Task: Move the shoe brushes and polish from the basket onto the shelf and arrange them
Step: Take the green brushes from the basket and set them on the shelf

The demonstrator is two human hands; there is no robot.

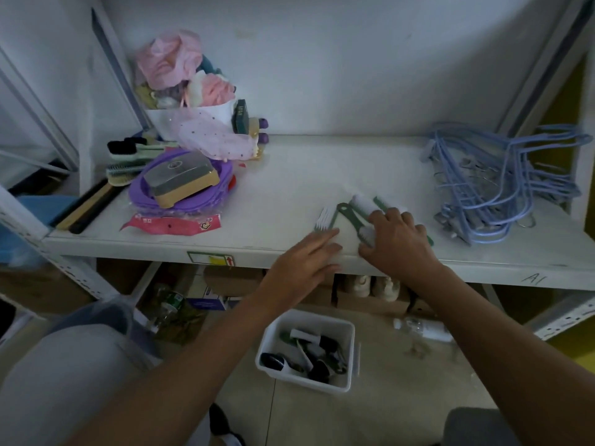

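**Both hands at the shelf edge, three brushes beside them**

On the floor below, the basket (299,379) holds a jumble of dark things and one white piece. They are too blurred to tell brush from polish. Both forearms reach up from the bottom of the view, their elbows cut off.

The left hand (302,262) lies palm down on the front lip of the shelf (289,188), fingers straight and close together. Its fingertips touch the near end of the left brush (325,218).

The right hand (399,243) arches over the middle brush (351,217) with its fingers bent down round the white bristle head. The thumb sits low at the shelf edge, and the hand hides most of the head — only the green handle runs clear. The right brush (383,202) slips under the same hand, so its near half is hidden.

Farther right lies a tangle of blue hangers (502,181). At far left, purple plates (180,201) and more brushes (128,156) sit below a pink heap (180,69) — what the heap is made of is hard to make out.
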